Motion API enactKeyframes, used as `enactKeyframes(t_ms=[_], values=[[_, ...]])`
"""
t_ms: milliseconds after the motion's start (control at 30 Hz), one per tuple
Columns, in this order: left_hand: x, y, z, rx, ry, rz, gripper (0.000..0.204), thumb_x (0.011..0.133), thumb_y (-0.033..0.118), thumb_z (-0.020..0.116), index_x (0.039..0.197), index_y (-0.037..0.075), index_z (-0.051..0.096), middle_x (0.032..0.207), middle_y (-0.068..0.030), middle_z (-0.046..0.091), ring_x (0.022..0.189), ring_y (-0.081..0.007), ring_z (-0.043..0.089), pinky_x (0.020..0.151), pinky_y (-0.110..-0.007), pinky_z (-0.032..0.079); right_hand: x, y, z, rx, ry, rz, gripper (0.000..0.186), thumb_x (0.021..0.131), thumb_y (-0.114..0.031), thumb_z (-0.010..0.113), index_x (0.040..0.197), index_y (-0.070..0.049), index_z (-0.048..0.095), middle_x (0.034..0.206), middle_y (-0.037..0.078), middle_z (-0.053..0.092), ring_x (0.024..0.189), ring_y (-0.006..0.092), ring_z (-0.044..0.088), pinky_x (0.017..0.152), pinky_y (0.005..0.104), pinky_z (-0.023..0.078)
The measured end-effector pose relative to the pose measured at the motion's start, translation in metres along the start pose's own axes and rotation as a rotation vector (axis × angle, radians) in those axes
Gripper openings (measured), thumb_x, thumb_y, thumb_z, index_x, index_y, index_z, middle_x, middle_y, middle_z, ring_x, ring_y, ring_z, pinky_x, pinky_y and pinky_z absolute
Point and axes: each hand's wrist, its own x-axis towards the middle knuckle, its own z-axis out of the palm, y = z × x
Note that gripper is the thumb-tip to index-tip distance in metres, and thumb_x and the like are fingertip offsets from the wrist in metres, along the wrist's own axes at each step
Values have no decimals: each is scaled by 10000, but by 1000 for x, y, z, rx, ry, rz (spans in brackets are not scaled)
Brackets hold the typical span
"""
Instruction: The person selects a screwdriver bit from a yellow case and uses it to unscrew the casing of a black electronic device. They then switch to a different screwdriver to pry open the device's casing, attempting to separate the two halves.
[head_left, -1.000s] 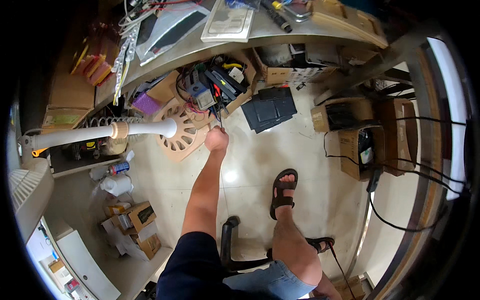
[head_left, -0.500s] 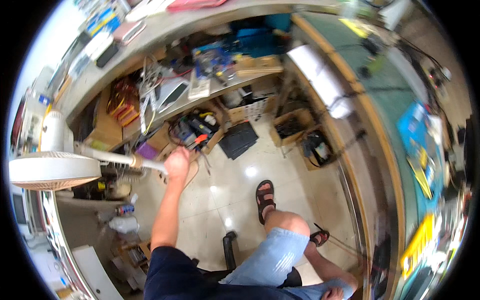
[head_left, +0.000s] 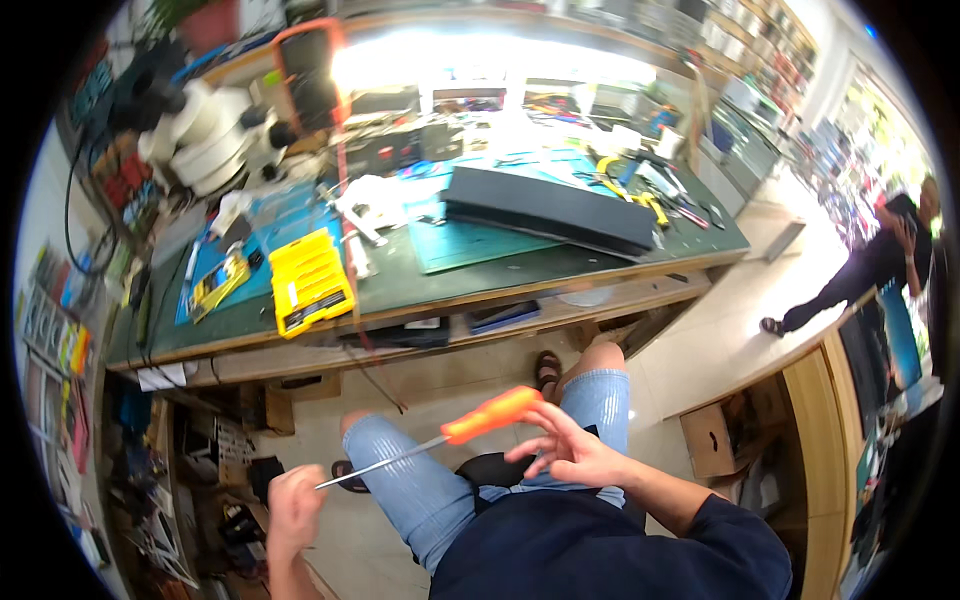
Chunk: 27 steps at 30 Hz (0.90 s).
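A screwdriver [head_left: 492, 416] with an orange handle and a thin metal shaft lies slantwise over my lap. My left hand [head_left: 295, 508] is closed around the tip end of its shaft, so the tip itself is hidden. Beside the handle's butt end, my right hand [head_left: 570, 447] has its fingers spread and bent. Its uppermost finger is at the handle; whether it touches cannot be made out. On the workbench [head_left: 460, 287] ahead, a long black box-shaped thing [head_left: 548, 212] rests partly on a green mat [head_left: 440, 248]. Left of it lies a yellow plastic case [head_left: 310, 284].
A white microscope [head_left: 208, 140] stands at the bench's back left, near an orange-framed device [head_left: 308, 78]. Hand tools [head_left: 650, 185] crowd the right side of the bench. Wooden shelving [head_left: 815, 440] stands to my right. Another person [head_left: 880, 255] is farther off at the right.
My view has swung right, from the floor and cluttered shelves to the workbench. My closed left hand, near an orange thing before, now shows the screwdriver. My right hand has risen from my lap to its handle.
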Motion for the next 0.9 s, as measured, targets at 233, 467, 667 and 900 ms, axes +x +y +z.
enactKeyframes(t_ms=[233,467,667,900], values=[[132,81,148,-291,-484,221,377,1070,178,406,738,18,485,709,-74,515,633,-198,465,593,-342,401,-93,-55,-74,182,277,-586,739,993,-51,697,1593,-113,272,1475,244,517,933,210,721,718,294,618],[235,161,224,-25,-402,315,303,1102,207,498,999,-25,664,828,-60,600,706,-143,580,652,-266,478,-122,-58,-169,33,770,-772,406,1012,-226,717,1266,-53,452,1155,247,682,794,240,721,658,319,611],[331,185,276,621,20,801,897,860,526,809,1492,-10,464,1453,-220,556,1357,-418,509,1159,-523,378,-128,-78,-256,-164,1062,-915,450,1010,-349,712,1205,-63,425,1128,248,675,770,256,710,640,335,598],[354,176,292,986,17,786,1136,723,715,806,1542,20,438,1471,-224,531,1368,-427,495,1163,-559,344,-108,-84,-282,-101,964,-890,422,1019,-322,705,1185,-82,401,1110,244,666,720,238,680,642,334,581]])
